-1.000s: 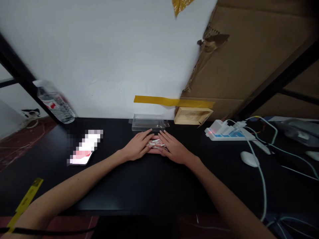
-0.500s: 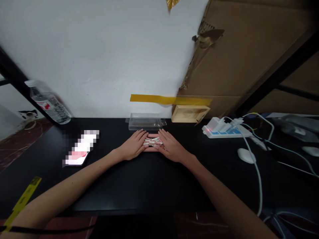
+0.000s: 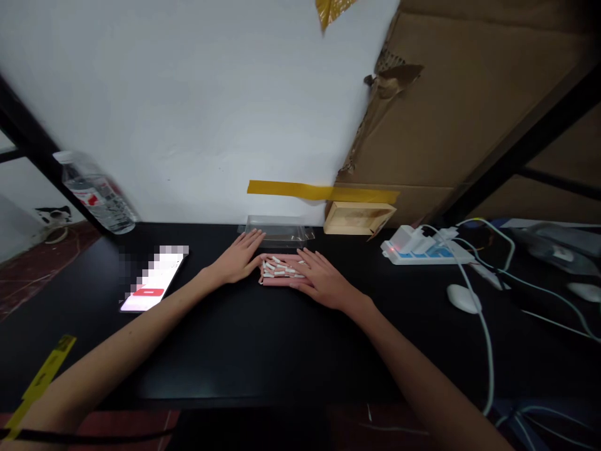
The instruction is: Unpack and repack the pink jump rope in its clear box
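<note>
Small white and pink stick-like pieces (image 3: 280, 268) lie heaped between two longer pink bars (image 3: 284, 282) on the black table. My left hand (image 3: 237, 258) is open at the left end of this heap, fingers stretched toward the back; its thumb reaches the heap's upper left corner. Over the right end lies my right hand (image 3: 326, 280), flat and open, hiding that end of the pieces and bars. A clear plastic box (image 3: 277, 235) rests just behind the heap, close to the left fingertips. Too little detail shows to tell what the pieces are.
On the left lie a lit phone (image 3: 153, 285) and a leaning water bottle (image 3: 101, 200). A shallow light wooden box (image 3: 359, 219) stands by the wall. To the right are a power strip (image 3: 427, 250) with plugs, a white mouse (image 3: 464, 299) and trailing cables (image 3: 486, 338).
My left hand has moved left and back, off the pieces, uncovering the heap's left end. My right hand has stayed near the right end. The view has shifted slightly.
</note>
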`<state>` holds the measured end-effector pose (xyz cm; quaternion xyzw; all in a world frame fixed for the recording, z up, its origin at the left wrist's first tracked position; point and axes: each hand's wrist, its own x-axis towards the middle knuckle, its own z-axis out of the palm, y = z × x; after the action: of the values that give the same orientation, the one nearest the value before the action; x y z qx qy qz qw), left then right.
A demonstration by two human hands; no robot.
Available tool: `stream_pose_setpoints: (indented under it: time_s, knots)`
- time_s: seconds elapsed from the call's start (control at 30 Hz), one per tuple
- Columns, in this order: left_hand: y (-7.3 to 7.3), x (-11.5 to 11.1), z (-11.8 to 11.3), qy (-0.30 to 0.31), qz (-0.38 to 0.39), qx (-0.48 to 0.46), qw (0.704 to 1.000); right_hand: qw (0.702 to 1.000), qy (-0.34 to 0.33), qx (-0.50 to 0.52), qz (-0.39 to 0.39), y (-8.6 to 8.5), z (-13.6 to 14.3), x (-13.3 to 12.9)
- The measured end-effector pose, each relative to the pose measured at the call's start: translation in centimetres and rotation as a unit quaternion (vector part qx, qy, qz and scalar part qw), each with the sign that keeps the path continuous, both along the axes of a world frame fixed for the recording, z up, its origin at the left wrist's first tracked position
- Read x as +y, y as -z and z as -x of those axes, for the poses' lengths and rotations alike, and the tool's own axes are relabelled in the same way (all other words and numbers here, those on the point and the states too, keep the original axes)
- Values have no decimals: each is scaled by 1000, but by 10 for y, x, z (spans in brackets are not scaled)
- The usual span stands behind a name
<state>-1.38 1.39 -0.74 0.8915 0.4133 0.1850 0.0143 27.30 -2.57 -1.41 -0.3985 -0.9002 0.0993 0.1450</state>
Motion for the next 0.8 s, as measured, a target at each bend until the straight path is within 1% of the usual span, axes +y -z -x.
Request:
stream_pose_setpoints:
  time_s: [0.07,0.17,0.23,0.27,0.33,0.4,0.43,0.53,0.6,0.67,0.8]
  knots:
    - [-6,3,7,-28,-1,5,1000,1000,10,-4,9,-2,-6,1]
    - [-17,3,13,-112,-22,-1,994,999,16,-23,21,-9,-19,0]
    - [-23,3,13,-149,-31,-10,988,999,17,-34,27,-15,-24,-1]
    - [-23,4,12,-151,-35,-16,988,999,20,-33,25,-18,-24,-2]
    - [-20,9,8,-120,-47,-20,991,999,24,-25,7,-21,-20,-5]
    - [-12,16,4,-77,-54,-11,995,999,13,-30,-8,-20,-13,-7]
    - [-7,20,2,-67,-53,-2,996,999,7,-37,-11,-19,-10,-7]
    - [8,29,0,-77,-37,29,996,999,1,-50,-13,-13,-8,-3]
    - [12,30,3,-76,-31,53,995,999,-5,-49,-11,-11,-13,1]
    - [9,28,7,-76,-30,68,994,999,-12,-47,-7,-11,-21,5]
    - [-4,22,16,-107,-32,89,990,999,-22,-27,6,-16,-38,11]
